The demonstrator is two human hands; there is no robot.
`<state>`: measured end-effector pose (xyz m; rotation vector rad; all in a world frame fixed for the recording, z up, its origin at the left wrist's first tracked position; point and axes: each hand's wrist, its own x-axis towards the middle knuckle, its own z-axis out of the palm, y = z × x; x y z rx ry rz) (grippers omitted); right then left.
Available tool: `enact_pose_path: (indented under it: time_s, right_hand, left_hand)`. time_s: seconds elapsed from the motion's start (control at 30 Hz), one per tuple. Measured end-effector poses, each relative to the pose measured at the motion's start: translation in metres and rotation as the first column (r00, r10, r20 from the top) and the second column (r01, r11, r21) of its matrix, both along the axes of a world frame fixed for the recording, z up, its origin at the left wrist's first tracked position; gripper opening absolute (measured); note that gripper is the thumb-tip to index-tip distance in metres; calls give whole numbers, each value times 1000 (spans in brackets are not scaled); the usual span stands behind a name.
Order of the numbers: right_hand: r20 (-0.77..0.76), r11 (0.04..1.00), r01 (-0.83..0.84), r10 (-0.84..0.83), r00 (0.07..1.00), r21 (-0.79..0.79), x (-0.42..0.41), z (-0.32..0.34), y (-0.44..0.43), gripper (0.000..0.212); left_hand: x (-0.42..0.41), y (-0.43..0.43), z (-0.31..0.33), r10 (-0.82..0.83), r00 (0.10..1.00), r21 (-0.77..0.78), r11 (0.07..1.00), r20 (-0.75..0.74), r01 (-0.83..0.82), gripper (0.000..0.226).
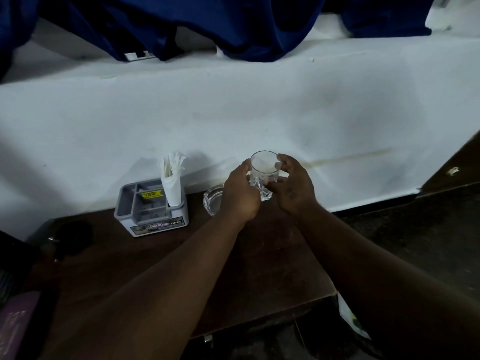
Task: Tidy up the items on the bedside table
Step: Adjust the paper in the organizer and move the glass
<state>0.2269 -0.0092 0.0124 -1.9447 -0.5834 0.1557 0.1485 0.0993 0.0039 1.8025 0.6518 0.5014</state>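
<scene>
A clear drinking glass, smooth at the rim and cut in facets at its thick base, is held upright between two bare hands at the far edge of a dark wooden bedside table, close to the white wall. The left hand is curled against the glass's left side, while the right hand is wrapped around its right side, fingers at the rim and thumb near the base; whether the base touches the tabletop cannot be told. The glass appears empty. Just left of it, partly hidden behind the left hand, a round clear glass ashtray is seen on the table. Further left, a grey compartmented organiser with a printed label on its front is set on the table, its right rear compartment filled with a white paper sleeve of white sticks, a yellow sticker visible in another. Blue cloth is draped above the wall.
</scene>
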Motion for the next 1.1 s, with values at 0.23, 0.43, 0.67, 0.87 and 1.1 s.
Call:
enact_pose_path:
  time_s: [0.23,0.43,0.67,0.87,1.1]
  right_hand:
    - [73,997,-74,75,995,-3,-17,38,8,73]
    - [25,989,-141,142,990,-33,-35,52,27,74]
    - [-57,983,-184,182,982,-17,-48,38,47,84]
    - [-107,976,-215,211,972,-27,-43,8,57,94]
    - [-123,977,-198,189,974,-74,-50,7,56,74]
  left_hand:
    - [-36,3,54,-37,997,26,999,72,35,78]
    - [-61,25,53,7,998,28,1000,63,-9,85]
    - [-71,46,22,64,997,58,996,39,-67,68]
    - [-68,54,-7,77,997,53,996,30,-78,67]
    - [-66,64,-35,59,998,50,997,-13,-58,71]
